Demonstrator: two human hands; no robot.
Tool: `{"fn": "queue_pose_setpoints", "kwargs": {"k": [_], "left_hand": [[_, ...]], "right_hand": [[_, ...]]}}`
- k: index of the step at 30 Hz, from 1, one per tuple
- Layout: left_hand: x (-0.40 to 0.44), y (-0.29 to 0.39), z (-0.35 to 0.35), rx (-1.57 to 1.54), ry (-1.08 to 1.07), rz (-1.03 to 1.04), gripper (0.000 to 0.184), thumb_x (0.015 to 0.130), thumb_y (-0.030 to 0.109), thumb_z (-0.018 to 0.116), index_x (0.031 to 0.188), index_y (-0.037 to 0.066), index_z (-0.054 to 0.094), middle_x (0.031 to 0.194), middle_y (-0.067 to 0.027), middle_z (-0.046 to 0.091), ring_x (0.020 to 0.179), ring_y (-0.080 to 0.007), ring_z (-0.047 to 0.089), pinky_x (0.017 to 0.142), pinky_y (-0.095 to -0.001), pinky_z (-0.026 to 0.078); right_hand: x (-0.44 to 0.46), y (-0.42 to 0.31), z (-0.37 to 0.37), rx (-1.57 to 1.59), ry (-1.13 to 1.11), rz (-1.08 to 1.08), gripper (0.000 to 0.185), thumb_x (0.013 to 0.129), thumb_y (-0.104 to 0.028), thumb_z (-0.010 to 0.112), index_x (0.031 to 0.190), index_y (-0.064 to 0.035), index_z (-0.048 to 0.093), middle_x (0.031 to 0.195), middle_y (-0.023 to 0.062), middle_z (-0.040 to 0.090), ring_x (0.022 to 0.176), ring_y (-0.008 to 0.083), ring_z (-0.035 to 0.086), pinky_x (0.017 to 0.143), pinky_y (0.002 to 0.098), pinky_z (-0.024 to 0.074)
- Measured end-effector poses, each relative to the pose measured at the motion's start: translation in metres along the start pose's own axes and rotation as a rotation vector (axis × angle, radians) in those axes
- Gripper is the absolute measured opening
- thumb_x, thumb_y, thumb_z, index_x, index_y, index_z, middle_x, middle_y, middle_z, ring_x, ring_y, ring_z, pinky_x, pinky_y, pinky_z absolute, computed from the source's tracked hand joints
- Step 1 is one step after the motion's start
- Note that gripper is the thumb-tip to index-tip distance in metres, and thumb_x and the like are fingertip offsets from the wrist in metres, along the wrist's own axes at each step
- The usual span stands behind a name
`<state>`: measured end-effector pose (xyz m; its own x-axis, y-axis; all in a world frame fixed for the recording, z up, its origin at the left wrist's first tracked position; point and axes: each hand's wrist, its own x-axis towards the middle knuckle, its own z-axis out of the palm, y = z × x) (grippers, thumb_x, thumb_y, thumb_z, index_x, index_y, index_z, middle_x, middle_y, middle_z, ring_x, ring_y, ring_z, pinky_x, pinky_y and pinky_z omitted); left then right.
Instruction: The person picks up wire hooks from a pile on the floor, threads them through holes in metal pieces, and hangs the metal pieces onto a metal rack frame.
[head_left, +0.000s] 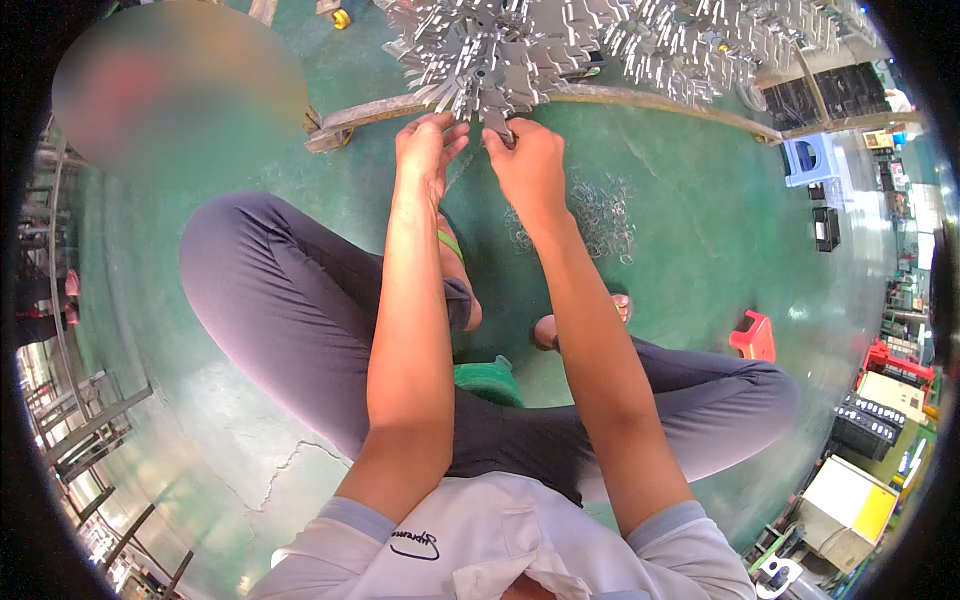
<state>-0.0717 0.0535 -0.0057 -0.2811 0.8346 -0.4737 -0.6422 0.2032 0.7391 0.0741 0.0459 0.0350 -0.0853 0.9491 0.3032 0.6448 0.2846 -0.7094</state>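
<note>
Many flat grey metal pieces hang in dense clusters at the top of the head view. My right hand is closed on one metal piece at the lower edge of the nearest cluster, pinched between thumb and fingers. Just to its left, my left hand is raised at the bottom of the same cluster, its fingers apart and slightly bent, with nothing visible in it. Below and right of my right hand, small thin metal bits lie scattered on the green floor.
A wooden beam runs below the clusters. I sit on a green stool. A red stool and a blue-white stool stand to the right, near a black box. A blurred area covers the upper left.
</note>
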Motion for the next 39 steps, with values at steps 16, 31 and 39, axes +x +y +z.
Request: {"fn": "queue_pose_setpoints", "kwargs": {"k": [16, 31, 39], "left_hand": [[-0.006, -0.045, 0.013, 0.008, 0.032, -0.179, 0.029, 0.093, 0.026, 0.078, 0.1, -0.001, 0.07, 0.091, -0.0099, 0.074, 0.079, -0.0192, 0.072, 0.069, -0.0288, 0.06], [-0.014, -0.047, 0.015, 0.002, -0.058, -0.161, 0.025, 0.1, 0.021, 0.069, 0.108, -0.002, 0.067, 0.098, -0.0123, 0.074, 0.086, -0.021, 0.072, 0.077, -0.0321, 0.06], [-0.012, -0.053, 0.011, -0.049, -0.048, -0.134, 0.028, 0.098, 0.023, 0.074, 0.106, -0.003, 0.067, 0.097, -0.0132, 0.074, 0.084, -0.0219, 0.075, 0.072, -0.0304, 0.061]], "right_hand": [[-0.017, 0.017, -0.012, 0.13, 0.051, 0.154, 0.017, 0.088, -0.013, 0.075, 0.086, 0.0045, 0.074, 0.071, 0.0204, 0.071, 0.063, 0.0325, 0.072, 0.062, 0.0411, 0.0534], [-0.019, 0.016, -0.018, 0.006, -0.015, 0.131, 0.02, 0.089, -0.011, 0.076, 0.081, 0.0064, 0.071, 0.074, 0.0191, 0.074, 0.069, 0.0253, 0.075, 0.063, 0.0352, 0.0562], [-0.02, 0.001, -0.024, -0.049, -0.019, 0.053, 0.021, 0.085, -0.011, 0.073, 0.077, 0.0069, 0.066, 0.072, 0.0283, 0.066, 0.072, 0.0468, 0.068, 0.065, 0.0497, 0.0522]]}}
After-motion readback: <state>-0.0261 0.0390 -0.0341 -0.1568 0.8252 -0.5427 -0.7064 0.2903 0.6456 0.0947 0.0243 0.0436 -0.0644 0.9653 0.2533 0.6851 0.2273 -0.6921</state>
